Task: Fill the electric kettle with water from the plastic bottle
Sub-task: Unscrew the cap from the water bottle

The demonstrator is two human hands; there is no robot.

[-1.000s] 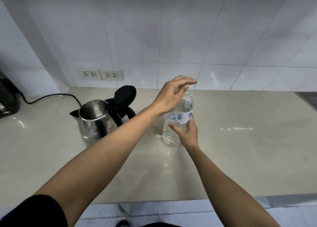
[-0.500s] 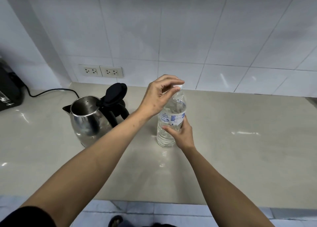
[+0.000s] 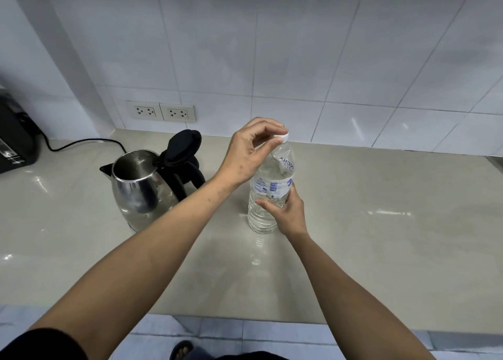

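A clear plastic water bottle (image 3: 272, 185) with a blue-printed label stands upright on the beige countertop (image 3: 381, 237). My right hand (image 3: 285, 212) grips its lower body. My left hand (image 3: 249, 152) reaches over from the left, and its fingertips pinch the white cap (image 3: 283, 137) on top. To the left of the bottle stands the steel electric kettle (image 3: 141, 190), its black lid (image 3: 183, 148) flipped up and its mouth open.
Two wall sockets (image 3: 160, 111) sit in the tiled wall behind the kettle. A black appliance (image 3: 13, 144) with a black cord (image 3: 84, 143) stands at the far left. The counter's front edge runs along the bottom, with a tiled floor below.
The view has shifted slightly and the hands look closer. My left hand's fingers have turned a little on the cap. The bottle and the kettle stay in place.
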